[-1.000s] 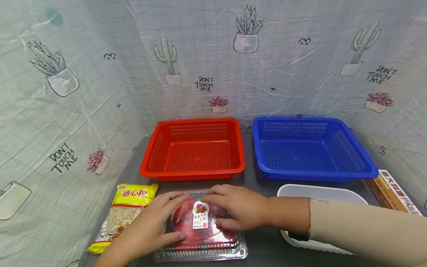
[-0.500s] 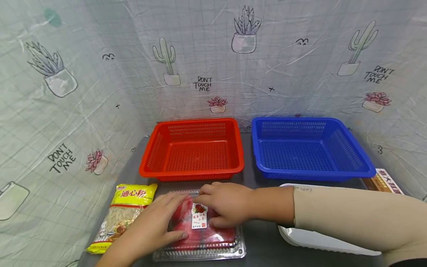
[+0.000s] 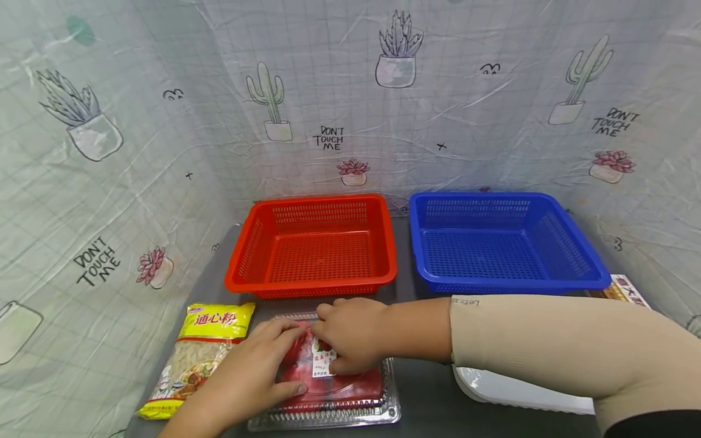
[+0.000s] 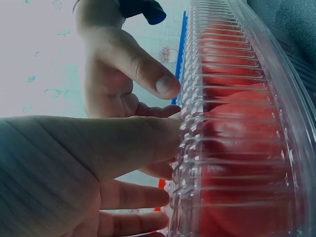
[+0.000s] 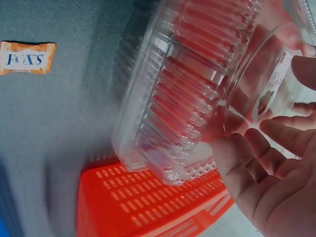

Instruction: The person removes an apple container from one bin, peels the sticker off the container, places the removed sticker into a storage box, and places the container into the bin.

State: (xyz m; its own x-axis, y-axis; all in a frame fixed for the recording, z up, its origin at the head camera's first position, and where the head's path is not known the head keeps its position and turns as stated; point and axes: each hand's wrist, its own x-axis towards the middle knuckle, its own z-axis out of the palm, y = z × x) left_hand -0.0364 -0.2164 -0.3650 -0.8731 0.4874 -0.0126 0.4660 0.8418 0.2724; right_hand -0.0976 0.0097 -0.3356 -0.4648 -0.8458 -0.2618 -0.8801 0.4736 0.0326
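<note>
A clear plastic clamshell box [image 3: 334,418] with round red fruit [image 4: 237,118] inside lies in front of me in the head view, its lid closed. On the lid is a white label [image 3: 322,368] with a red fruit picture. My left hand [image 3: 257,365] rests on the lid's left side, fingers spread and thumb near the front. My right hand [image 3: 350,337] reaches in from the right, and its loosely bent fingers touch the lid at the label, covering the label's upper right part. In the right wrist view those fingertips [image 5: 222,145] lie against the lid.
A red basket [image 3: 309,287] and a blue basket [image 3: 515,284] stand behind the box. A yellow pasta bag [image 3: 219,322] lies left. A white tray [image 3: 520,389] and a pasta box [image 3: 624,289] are partly behind the right sleeve. The right wrist view shows an orange FOX'S candy [image 5: 28,58].
My right hand has slid left across the lid and now covers part of the label. The sleeve hides more of the white tray. My left hand stays on the lid.
</note>
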